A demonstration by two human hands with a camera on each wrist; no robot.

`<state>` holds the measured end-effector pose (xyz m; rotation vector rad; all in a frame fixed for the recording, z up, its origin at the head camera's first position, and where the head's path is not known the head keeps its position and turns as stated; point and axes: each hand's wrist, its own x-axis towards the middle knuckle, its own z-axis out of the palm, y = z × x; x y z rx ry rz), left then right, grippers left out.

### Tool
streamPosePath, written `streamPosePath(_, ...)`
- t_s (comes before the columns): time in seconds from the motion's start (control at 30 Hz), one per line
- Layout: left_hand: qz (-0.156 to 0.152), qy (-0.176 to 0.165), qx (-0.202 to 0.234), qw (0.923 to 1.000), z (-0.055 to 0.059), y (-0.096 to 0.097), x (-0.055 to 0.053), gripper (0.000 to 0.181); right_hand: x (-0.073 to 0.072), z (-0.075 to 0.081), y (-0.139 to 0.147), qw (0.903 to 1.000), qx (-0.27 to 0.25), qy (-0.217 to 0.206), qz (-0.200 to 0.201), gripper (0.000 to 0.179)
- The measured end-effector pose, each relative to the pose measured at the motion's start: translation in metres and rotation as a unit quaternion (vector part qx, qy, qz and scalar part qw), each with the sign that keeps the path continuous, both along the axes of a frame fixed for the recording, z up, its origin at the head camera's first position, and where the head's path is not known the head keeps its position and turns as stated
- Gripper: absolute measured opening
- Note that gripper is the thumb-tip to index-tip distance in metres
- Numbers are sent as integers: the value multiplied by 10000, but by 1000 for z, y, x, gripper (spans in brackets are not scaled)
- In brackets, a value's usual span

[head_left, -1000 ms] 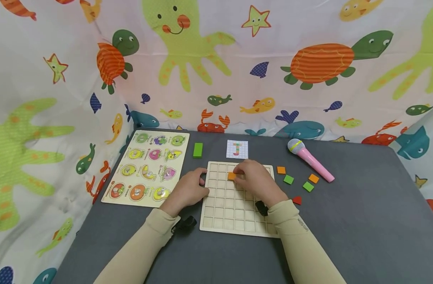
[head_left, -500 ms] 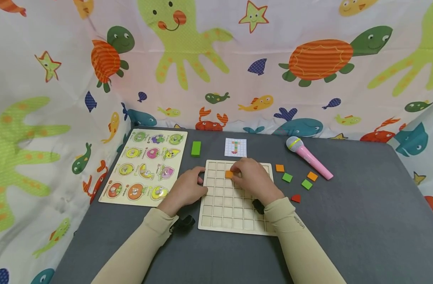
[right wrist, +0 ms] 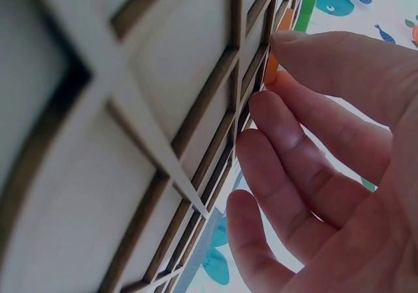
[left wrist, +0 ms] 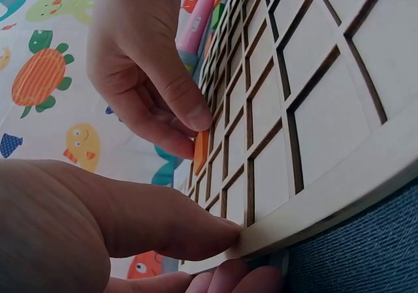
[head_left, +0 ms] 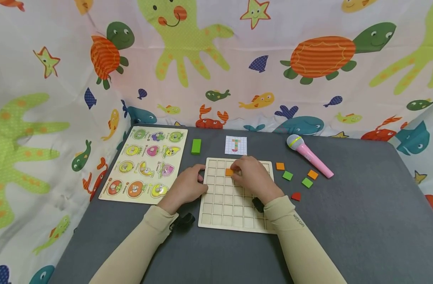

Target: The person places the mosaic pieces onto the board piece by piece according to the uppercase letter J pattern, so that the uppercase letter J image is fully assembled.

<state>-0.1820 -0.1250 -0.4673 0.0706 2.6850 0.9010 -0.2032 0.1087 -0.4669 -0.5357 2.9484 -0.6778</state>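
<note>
A wooden grid board (head_left: pixel 223 213) with square cells lies on the table in front of me. My left hand (head_left: pixel 186 183) holds its left edge; in the left wrist view the thumb (left wrist: pixel 219 235) lies along the rim and the other fingers are tucked lower down. Over the board's upper part, my right hand (head_left: pixel 255 177) pinches an orange square tile (head_left: pixel 229 172) between thumb and index finger. In the right wrist view that orange tile (right wrist: pixel 272 68) stands tilted at the grid ridges, partly covered by the fingertips.
Right of the board lie orange tiles (head_left: pixel 280 166), green tiles (head_left: pixel 287 175), a red piece (head_left: pixel 296 196) and a pink toy microphone (head_left: pixel 313 159). Behind it are a pattern card (head_left: pixel 241 145) and a green block (head_left: pixel 196 146). A fruit puzzle board (head_left: pixel 150 157) lies left.
The view shifts slightly. My right hand keeps pinching the orange tile over nearly the same upper cell, and the left hand stays at the board's left edge.
</note>
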Motion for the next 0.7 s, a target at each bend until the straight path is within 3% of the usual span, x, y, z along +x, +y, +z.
streamPosePath(0.7,45,-106,113,9999,0,0,0,71,1,4,1,9997,-99,-214,-79,22)
